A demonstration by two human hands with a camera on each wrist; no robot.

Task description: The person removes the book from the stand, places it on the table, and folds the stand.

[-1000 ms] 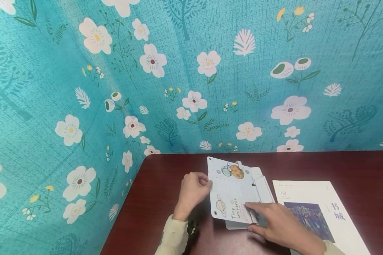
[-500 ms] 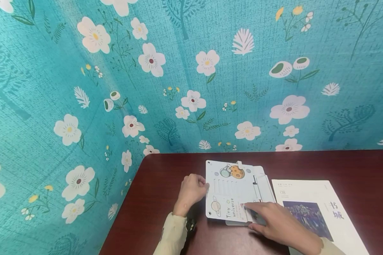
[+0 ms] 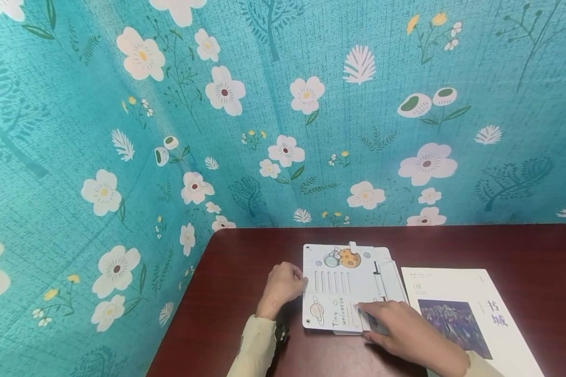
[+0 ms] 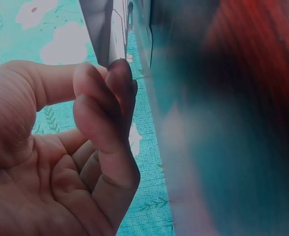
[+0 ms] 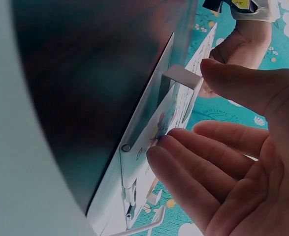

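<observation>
A white folding book stand (image 3: 364, 280), printed with an astronaut, planets and "Tiny universe", lies on the table in the head view. At its left edge my left hand (image 3: 283, 285) pinches the panel. The left wrist view shows thumb and fingertips closed on the panel's edge (image 4: 102, 32). My right hand (image 3: 405, 330) is at the stand's lower right corner, fingers extended and fingertips touching the printed face. In the right wrist view, its thumb is beside a white clip (image 5: 183, 76) on the stand's edge. The hand hides part of that corner.
A magazine (image 3: 457, 324) with a dark picture on its cover lies to the right, close to the stand and partly under the right forearm. The dark red table (image 3: 236, 293) meets a blue flowered cloth (image 3: 264, 104) behind and at the left.
The stand's left side has come down from a tilt, and the panel now looks nearly flat. My left hand has lowered slightly with it. My right hand stays at the same corner.
</observation>
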